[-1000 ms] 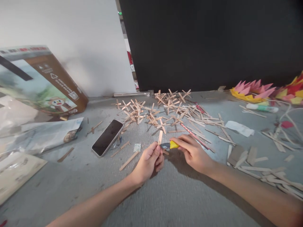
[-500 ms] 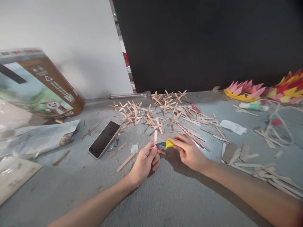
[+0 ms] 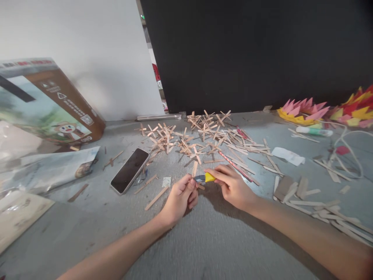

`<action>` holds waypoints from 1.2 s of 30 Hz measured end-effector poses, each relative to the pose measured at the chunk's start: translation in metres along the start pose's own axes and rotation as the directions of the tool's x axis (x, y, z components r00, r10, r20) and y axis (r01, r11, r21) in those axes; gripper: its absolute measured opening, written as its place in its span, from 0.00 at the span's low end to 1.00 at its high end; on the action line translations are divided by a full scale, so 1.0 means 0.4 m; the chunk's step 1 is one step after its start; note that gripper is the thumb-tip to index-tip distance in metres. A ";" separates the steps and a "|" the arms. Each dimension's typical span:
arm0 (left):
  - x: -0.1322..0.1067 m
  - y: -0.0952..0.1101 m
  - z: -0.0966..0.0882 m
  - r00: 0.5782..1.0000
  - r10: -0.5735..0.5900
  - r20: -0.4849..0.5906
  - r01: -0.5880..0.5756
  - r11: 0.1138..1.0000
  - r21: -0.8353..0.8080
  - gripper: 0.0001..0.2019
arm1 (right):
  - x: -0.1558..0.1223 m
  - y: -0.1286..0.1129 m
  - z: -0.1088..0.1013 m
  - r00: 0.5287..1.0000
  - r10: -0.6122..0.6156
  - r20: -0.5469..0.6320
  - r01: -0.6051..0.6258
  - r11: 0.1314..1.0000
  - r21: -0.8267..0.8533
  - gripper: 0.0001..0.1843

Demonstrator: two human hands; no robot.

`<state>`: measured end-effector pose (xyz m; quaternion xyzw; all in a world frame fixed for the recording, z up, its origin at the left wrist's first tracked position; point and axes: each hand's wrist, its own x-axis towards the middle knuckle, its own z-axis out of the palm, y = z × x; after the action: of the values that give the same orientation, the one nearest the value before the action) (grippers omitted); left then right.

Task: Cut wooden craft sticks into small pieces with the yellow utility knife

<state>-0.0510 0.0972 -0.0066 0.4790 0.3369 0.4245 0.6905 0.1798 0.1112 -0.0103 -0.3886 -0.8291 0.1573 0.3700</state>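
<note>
My left hand pinches the lower end of a short wooden craft stick that stands up from my fingers, just above the grey floor. My right hand is closed on a small yellow utility knife. Its grey blade end points left and meets the stick right beside my left fingertips. The two hands are almost touching.
A pile of crossed wooden sticks lies behind my hands. A black phone rests to the left, a printed cardboard box farther left. Loose sticks, a glue tube and pink and yellow paper flowers lie on the right.
Both hands hold the same grip on stick and knife. The view shifted slightly; the stick tilts a little differently in my left fingers.
</note>
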 end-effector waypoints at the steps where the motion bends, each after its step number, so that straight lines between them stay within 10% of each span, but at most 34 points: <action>1: 0.000 0.000 0.000 1.000 -0.002 0.007 0.002 1.000 0.000 0.20 | 0.001 0.000 -0.001 1.000 -0.002 0.000 0.002 1.000 0.012 0.33; 36: -0.003 -0.002 0.002 0.998 0.013 0.056 -0.008 0.997 -0.082 0.18 | 0.015 -0.012 -0.013 1.000 -0.007 -0.002 0.007 0.998 0.067 0.33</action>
<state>-0.0503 0.0958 -0.0071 0.4642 0.2969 0.4278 0.7165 0.1787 0.1126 -0.0013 -0.3730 -0.8243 0.1833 0.3843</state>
